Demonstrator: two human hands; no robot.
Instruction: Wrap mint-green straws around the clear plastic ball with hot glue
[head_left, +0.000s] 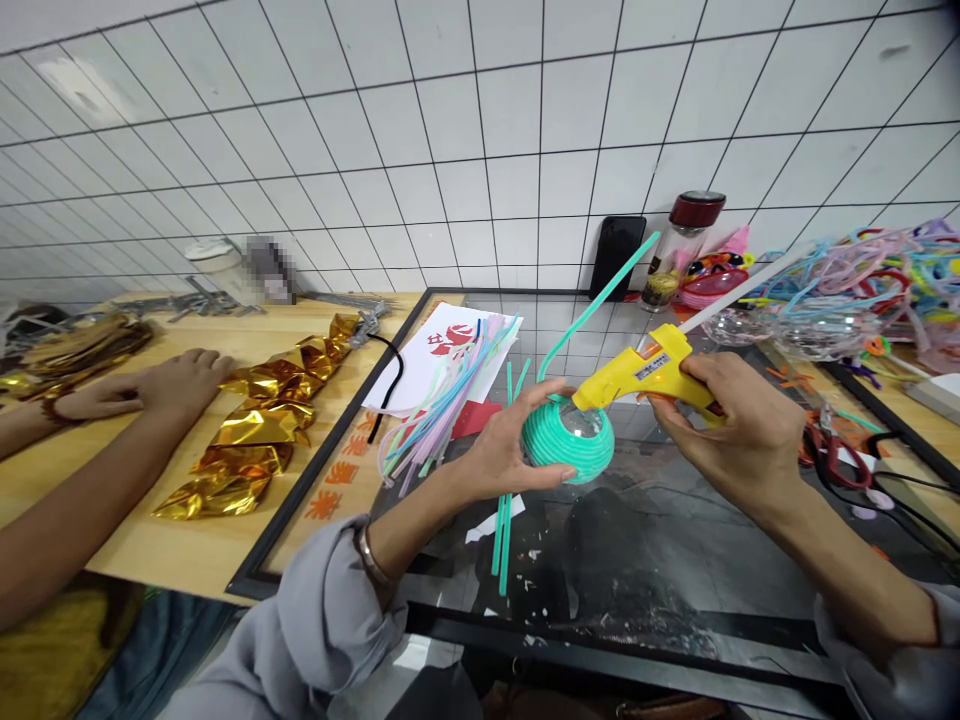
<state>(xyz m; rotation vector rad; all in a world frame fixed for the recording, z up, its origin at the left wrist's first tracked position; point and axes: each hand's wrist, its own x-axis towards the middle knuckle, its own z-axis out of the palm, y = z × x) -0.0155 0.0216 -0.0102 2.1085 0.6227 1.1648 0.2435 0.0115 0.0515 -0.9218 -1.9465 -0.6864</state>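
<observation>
My left hand [504,445] is closed round a clear ball wrapped in coils of teal pipe cleaner [568,443], held above the glass table. A loose teal end [600,298] sticks up and to the right from the ball. My right hand [739,425] grips a yellow hot glue gun [649,372], whose nozzle touches the top of the ball. Two straight teal pipe cleaners [503,535] lie on the glass below my left hand.
A bundle of pastel pipe cleaners [442,400] lies on white paper to the left. Gold foil [259,430] sits on the wooden table, beside another person's hands [161,385]. A tangle of coloured pipe cleaners [885,270], a jar [679,245] and a phone [616,255] stand at the back.
</observation>
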